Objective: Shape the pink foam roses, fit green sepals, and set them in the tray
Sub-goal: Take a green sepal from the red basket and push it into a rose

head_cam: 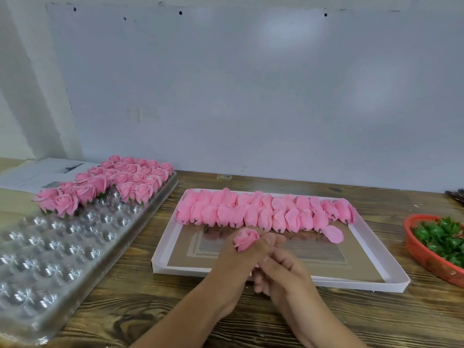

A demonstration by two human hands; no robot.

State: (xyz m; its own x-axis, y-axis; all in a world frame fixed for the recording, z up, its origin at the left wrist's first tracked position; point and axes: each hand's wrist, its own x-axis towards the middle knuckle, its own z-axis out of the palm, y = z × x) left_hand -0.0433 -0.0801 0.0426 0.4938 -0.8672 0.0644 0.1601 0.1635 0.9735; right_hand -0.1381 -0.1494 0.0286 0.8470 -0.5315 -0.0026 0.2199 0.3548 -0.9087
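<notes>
A dark-grained wooden table [326, 322] runs up to a plain pale wall [251, 84]. Over the shallow white box [356, 285] of unshaped pink buds [263, 213], the left hand [241, 259] grips a pink rose [245, 239], fingers curled round its base. The right hand [281, 275] sits just beside it, fingers loosely curled; whether it pinches anything is unclear. Finished roses [110, 183] fill the far end of the clear tray [57, 252] at left. Green sepals [442, 237] lie in a red basket [421, 254] at right.

Left hand [244, 257] pinches a rose [246, 238]; right hand [281, 275] curls beside it, touching.
</notes>
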